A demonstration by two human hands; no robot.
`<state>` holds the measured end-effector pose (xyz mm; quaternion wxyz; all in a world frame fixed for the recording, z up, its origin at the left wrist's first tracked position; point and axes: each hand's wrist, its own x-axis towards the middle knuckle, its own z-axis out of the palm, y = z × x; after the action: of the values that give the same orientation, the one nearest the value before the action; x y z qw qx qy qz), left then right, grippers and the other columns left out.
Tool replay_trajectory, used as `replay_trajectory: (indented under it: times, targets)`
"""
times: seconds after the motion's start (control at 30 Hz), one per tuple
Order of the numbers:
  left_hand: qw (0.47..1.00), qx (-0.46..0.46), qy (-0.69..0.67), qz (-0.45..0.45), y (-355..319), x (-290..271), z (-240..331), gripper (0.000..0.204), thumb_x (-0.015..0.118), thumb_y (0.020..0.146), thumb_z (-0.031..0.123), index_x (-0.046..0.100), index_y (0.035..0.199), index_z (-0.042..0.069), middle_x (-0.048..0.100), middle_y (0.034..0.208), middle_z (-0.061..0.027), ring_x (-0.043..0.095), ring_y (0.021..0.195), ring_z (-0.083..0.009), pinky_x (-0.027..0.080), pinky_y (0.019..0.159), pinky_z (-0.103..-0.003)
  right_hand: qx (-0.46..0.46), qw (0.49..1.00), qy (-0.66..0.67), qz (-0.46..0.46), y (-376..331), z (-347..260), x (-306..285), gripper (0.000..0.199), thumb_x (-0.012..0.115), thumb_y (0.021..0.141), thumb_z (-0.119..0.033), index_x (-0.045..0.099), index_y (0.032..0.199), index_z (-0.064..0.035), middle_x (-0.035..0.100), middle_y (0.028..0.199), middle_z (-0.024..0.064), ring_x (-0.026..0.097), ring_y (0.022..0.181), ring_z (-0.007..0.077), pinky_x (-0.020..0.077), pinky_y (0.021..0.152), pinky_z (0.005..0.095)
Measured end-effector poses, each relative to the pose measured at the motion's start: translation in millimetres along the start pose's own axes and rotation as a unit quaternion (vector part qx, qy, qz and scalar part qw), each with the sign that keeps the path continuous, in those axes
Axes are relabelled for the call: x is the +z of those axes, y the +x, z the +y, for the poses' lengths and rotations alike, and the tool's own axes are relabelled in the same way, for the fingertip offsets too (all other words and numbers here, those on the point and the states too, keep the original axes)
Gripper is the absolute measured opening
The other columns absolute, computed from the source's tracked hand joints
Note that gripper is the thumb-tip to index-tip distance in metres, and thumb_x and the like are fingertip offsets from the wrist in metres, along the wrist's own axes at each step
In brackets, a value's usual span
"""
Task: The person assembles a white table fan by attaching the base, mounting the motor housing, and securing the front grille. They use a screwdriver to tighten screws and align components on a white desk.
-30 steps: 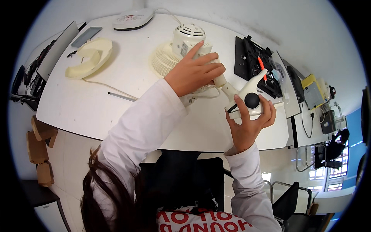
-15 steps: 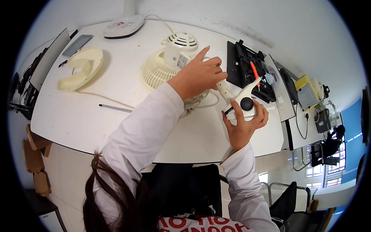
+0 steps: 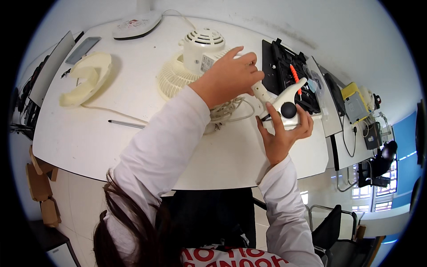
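A cream electric fan lies face down on the white table, its slotted motor housing [image 3: 204, 39] up and its ribbed grille [image 3: 171, 78] beneath. My left hand [image 3: 231, 75] is closed around the fan's cream neck [image 3: 261, 92], which shows beyond the fingertips. At the neck's lower end is a cream curved clip base [image 3: 291, 94] with a round black knob [image 3: 288, 110]. My right hand [image 3: 284, 133] grips this base, thumb and fingers on either side of the knob. A bundled cream power cord [image 3: 224, 111] lies beneath my left wrist.
At left lies a cream curved cover [image 3: 100, 73], with a pen [image 3: 126, 123] nearer me. A black tool case [image 3: 284, 66] with an orange-handled tool [image 3: 295, 74] is open at right. A white stand base [image 3: 138, 26] and a grey tray [image 3: 83, 49] stand at the back.
The clip base has shifted slightly right and up in my right hand. The view has moved a little, shifting the fan and cover left and up. Both grips stay the same.
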<state>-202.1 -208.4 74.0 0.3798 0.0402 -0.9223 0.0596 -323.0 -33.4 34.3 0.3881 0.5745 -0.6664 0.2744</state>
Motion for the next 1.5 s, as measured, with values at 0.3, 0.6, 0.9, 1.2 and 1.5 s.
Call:
replay_trajectory:
  times: [0.3, 0.6, 0.9, 1.2, 1.5]
  targets:
    - [1.0, 0.007, 0.009, -0.015, -1, 6, -1, 0.03, 0.073, 0.064, 0.023, 0.057, 0.085, 0.01, 0.06, 0.085, 0.0018, 0.051, 0.1, -0.0181, 0.038, 0.098, -0.04, -0.034, 0.998, 0.023, -0.05, -4, 9, 10, 0.066, 0.081, 0.059, -0.012, 0.055, 0.119, -0.023, 0.026, 0.132, 0.0159, 0.02, 0.12, 0.0386, 0.0199, 0.099, 0.05]
    - [0.999, 0.009, 0.028, -0.017, -2, 7, 1, 0.029, 0.074, 0.065, 0.024, 0.057, 0.084, 0.01, 0.06, 0.085, 0.0025, 0.051, 0.1, -0.0168, 0.038, 0.096, -0.039, -0.001, 0.997, 0.047, -0.064, -2, 3, 10, 0.066, 0.08, 0.058, -0.011, 0.054, 0.118, -0.0207, 0.03, 0.128, 0.0162, 0.023, 0.12, 0.0369, 0.0167, 0.101, 0.0527]
    - [0.999, 0.006, 0.03, -0.008, -2, 11, 1, 0.029, 0.074, 0.064, 0.024, 0.057, 0.083, 0.01, 0.059, 0.082, 0.0027, 0.05, 0.1, -0.0162, 0.038, 0.096, -0.039, 0.011, 0.996, 0.068, -0.058, -3, 5, 15, 0.061, 0.077, 0.058, -0.011, 0.058, 0.114, -0.0257, 0.031, 0.125, 0.0154, 0.024, 0.12, 0.037, 0.0146, 0.1, 0.055]
    - [0.998, -0.007, 0.061, 0.015, -9, 9, 4, 0.021, 0.066, 0.068, 0.023, 0.06, 0.085, 0.014, 0.06, 0.078, 0.0012, 0.049, 0.106, -0.0186, 0.036, 0.095, -0.046, -0.004, 0.995, 0.095, -0.042, -6, 4, 15, 0.059, 0.077, 0.063, -0.01, 0.056, 0.118, -0.0167, 0.031, 0.128, 0.0169, 0.026, 0.12, 0.0362, 0.0262, 0.097, 0.046]
    - [0.982, -0.032, 0.172, -0.07, -6, 5, 24, 0.014, 0.061, 0.076, 0.02, 0.062, 0.088, 0.014, 0.062, 0.093, 0.0006, 0.046, 0.112, -0.0169, 0.029, 0.101, -0.053, 0.027, 0.997, 0.047, -0.054, -7, -2, 17, 0.078, 0.08, 0.06, -0.009, 0.045, 0.129, -0.0138, 0.035, 0.125, 0.0135, 0.029, 0.12, 0.033, 0.0254, 0.097, 0.0448]
